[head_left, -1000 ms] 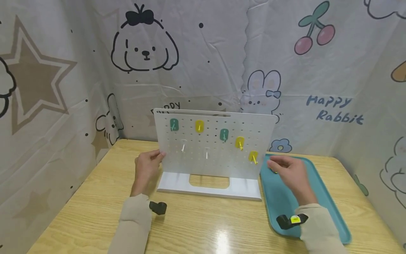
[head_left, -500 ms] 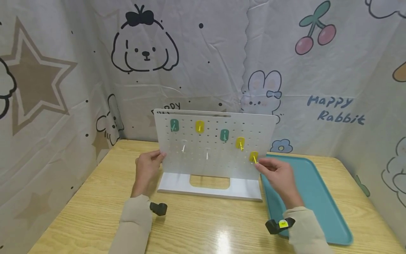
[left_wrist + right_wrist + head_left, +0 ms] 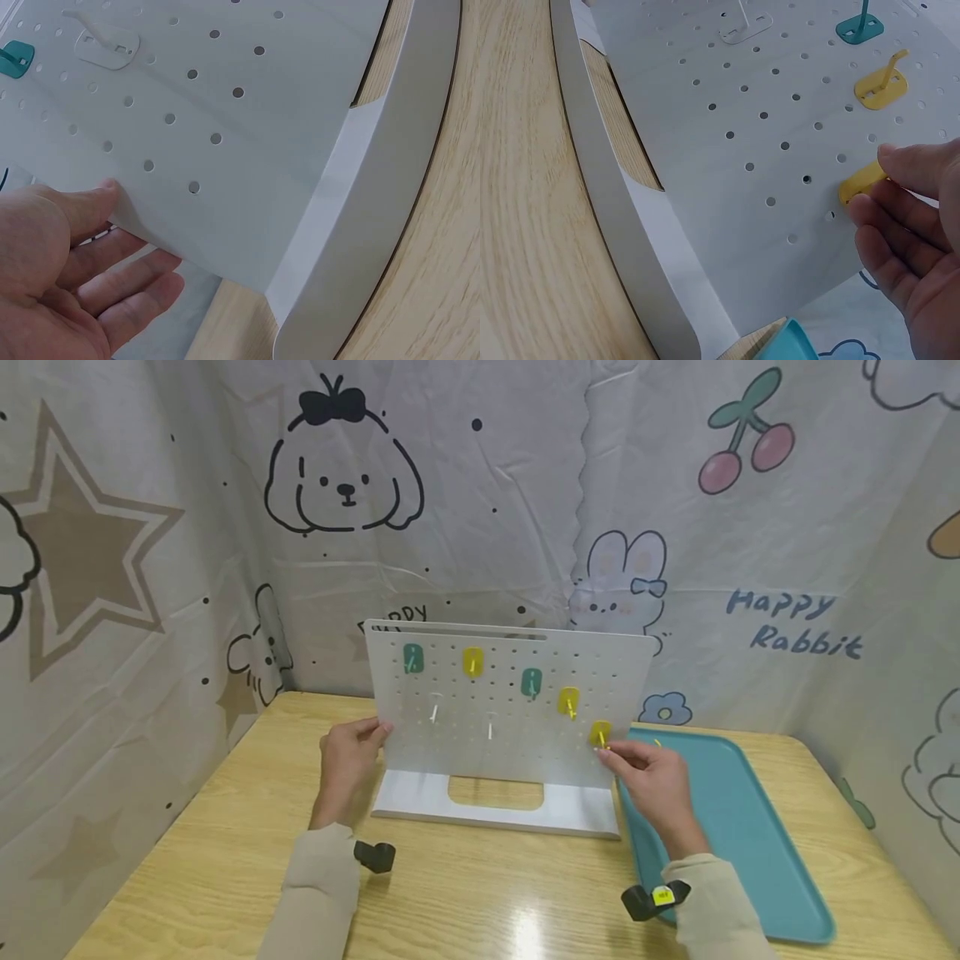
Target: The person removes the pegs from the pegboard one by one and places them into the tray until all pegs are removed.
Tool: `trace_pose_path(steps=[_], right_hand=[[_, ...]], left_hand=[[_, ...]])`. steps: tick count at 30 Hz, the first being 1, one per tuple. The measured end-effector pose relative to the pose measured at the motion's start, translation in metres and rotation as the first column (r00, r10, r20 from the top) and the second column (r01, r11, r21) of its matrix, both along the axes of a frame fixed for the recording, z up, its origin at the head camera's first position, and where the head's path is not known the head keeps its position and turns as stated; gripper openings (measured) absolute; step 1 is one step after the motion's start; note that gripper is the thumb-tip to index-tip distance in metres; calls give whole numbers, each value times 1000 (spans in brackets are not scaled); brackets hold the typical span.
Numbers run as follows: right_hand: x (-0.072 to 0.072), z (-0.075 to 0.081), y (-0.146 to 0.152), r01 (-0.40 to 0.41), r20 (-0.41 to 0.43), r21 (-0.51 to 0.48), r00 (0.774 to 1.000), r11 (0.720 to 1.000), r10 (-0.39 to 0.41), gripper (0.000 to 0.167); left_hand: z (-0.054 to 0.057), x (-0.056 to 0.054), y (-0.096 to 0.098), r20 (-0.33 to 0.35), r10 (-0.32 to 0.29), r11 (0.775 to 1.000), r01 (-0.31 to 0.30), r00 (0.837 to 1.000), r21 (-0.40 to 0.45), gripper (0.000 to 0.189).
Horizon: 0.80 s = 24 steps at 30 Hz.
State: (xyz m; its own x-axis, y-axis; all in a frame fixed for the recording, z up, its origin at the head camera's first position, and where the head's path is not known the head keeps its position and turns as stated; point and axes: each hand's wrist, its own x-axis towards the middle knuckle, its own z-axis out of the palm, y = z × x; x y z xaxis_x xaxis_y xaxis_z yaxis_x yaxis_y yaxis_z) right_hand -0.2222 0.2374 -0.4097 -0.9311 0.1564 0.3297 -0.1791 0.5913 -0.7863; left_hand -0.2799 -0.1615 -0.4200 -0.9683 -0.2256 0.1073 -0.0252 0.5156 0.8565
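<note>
A white pegboard [image 3: 517,756] stands upright on its white base [image 3: 577,806]. My left hand [image 3: 351,768] pinches its left edge, thumb in front and fingers behind, as the left wrist view shows. At the board's lower right sits a yellow hook [image 3: 601,730], and my right hand [image 3: 658,783] pinches it between thumb and fingers. The right wrist view has this yellow hook [image 3: 859,184] partly covered by the fingertips. Up and to its left is another yellow hook [image 3: 567,700]. Green hooks [image 3: 531,682], a third yellow hook [image 3: 472,662] and clear hooks [image 3: 434,708] hang elsewhere on the board.
A teal tray [image 3: 738,810] lies right of the board, under my right forearm. A small yellow piece [image 3: 657,743] shows at its far end, behind my right hand. The wooden table [image 3: 450,893] reaches back to a printed cloth [image 3: 487,527].
My right hand has moved left from over the tray to the lower-right yellow hook and now pinches it. My left hand has stayed on the board's edge.
</note>
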Motion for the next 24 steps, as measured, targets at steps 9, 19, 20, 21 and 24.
trace_pose_path(steps=[9, 19, 20, 21, 24], right_hand=[[3, 4, -2, 35, 12, -9, 999, 999, -35, 23], [7, 9, 5, 31, -66, 16, 997, 999, -30, 20], [8, 10, 6, 32, -71, 19, 997, 999, -30, 21], [9, 11, 7, 33, -74, 22, 997, 999, -32, 21], [13, 14, 12, 42, -76, 28, 996, 999, -40, 22]], left_hand=[[0, 1, 0, -15, -5, 1000, 5, 1000, -6, 36], [0, 0, 0, -11, -6, 1000, 6, 1000, -18, 36], [0, 0, 0, -8, -7, 1000, 7, 1000, -15, 36], [0, 0, 0, -6, -8, 1000, 8, 1000, -15, 36], [0, 1, -1, 1, -11, 1000, 11, 1000, -6, 37]])
